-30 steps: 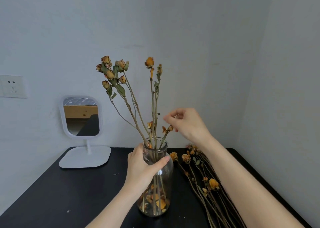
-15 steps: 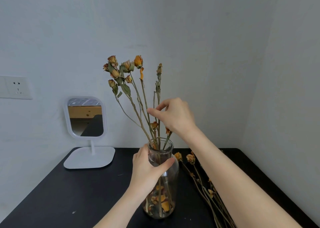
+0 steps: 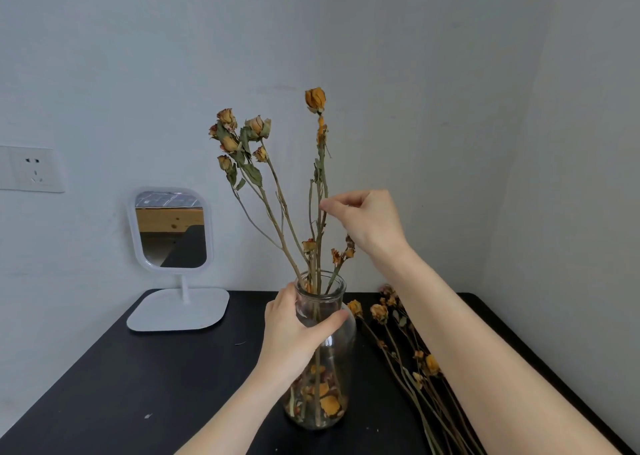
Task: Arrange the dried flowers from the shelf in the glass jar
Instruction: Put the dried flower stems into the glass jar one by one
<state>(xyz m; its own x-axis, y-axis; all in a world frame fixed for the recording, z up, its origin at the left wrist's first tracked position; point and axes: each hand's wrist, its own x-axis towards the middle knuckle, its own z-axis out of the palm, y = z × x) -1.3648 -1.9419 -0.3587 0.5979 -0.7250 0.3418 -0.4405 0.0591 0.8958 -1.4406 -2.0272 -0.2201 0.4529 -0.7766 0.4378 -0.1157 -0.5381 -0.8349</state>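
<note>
Both hands are working: the left hand [image 3: 294, 333] is gripping the glass jar [image 3: 325, 361] neck to steady it while the right hand [image 3: 367, 219] is pinching one tall stem [image 3: 320, 177] to position it upright

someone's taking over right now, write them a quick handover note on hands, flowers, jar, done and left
Left hand: wrapped around the neck and shoulder of the glass jar, steadying it on the black table.
Right hand: fingertips pinching the tall orange-headed stem about halfway up; its lower end is in the jar.
Done: several dried stems stand in the jar, one cluster leaning left, with loose petals at the bottom.
Left: a pile of dried flowers lies on the table right of the jar; these are not yet placed. Settle the held stem, then add them.
</note>
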